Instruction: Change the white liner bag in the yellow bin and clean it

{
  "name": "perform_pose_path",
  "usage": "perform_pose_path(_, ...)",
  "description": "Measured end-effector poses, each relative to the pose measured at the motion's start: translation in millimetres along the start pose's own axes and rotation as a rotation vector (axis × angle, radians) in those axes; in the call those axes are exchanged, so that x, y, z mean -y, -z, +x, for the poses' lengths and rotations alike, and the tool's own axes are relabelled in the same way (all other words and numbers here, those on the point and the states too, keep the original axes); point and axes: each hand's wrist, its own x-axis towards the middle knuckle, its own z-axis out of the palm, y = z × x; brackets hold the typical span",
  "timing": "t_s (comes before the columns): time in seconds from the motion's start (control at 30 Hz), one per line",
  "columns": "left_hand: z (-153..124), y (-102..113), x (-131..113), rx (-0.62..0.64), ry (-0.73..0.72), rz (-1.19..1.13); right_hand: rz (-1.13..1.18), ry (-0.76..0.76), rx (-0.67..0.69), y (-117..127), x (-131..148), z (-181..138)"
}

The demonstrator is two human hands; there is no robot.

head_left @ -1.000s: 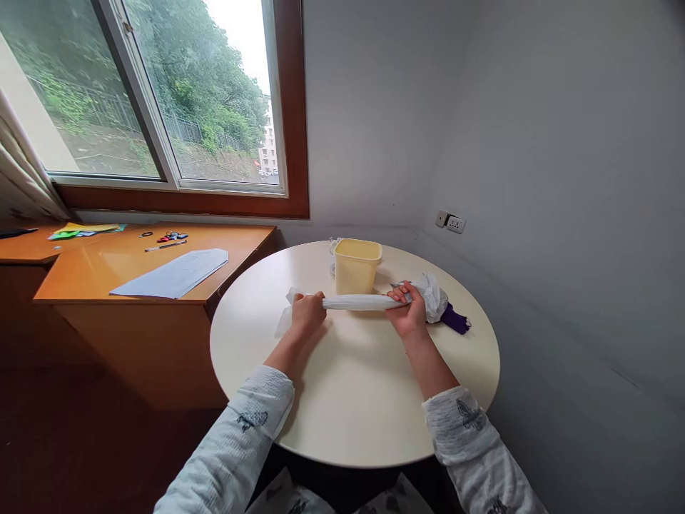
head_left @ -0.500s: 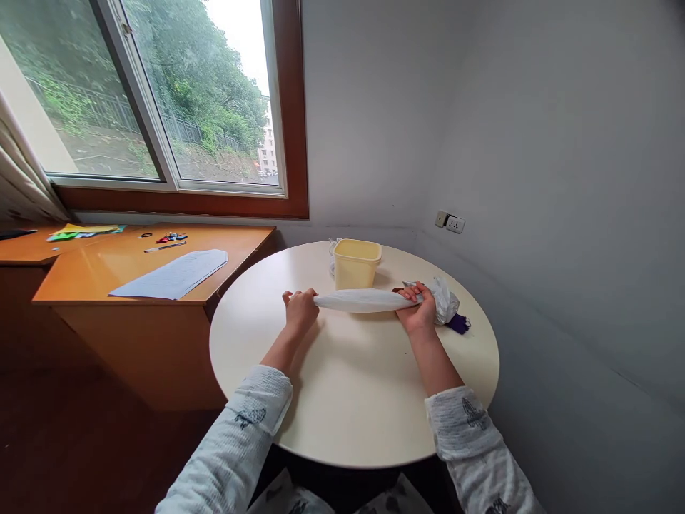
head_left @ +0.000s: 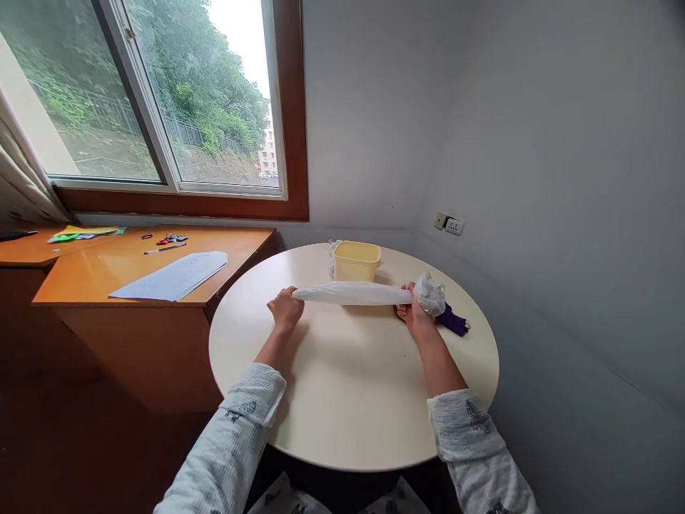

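A white plastic bag is stretched sideways between my hands above the round table, gathered into a long roll. Its left end is gripped in my left hand, fingers closed. My right hand is closed around the bag near its other end, and a crumpled bunch of the plastic puffs out beyond that fist. Just behind the stretched bag stands a pale yellow plastic tub, its lower front partly covered by the bag. A dark purple cloth item lies on the table to the right of my right hand.
The round cream table is in front of me. Something clear and thin, hard to make out, sits at the tub's left. On the wooden desk at left lie paper sheets, a pen and small red and blue items. Walls stand behind and right.
My left hand has moved left and slightly up, pulling the bag longer. My right hand has turned, and the crumpled end now sticks up beside it, showing more of the purple cloth.
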Motion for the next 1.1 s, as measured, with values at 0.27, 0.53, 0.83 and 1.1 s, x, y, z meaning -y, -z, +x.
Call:
perform_pose_path(0.27,11,3,10,-0.174,0.147,-0.364,0.078,0.018,0.136,-9,8,-12)
perform_pose_path(0.53,14,6,13,-0.208,0.195,-0.691,0.455,0.047,0.141,-23,29,-6)
perform_pose_path(0.83,11,12,-1,-0.124,0.298,-0.862,0.660,0.251,0.085,-58,102,25)
perform_pose_path(1.1,7,12,-3,-0.095,0.252,-0.862,0.673,0.438,0.221,-96,174,52)
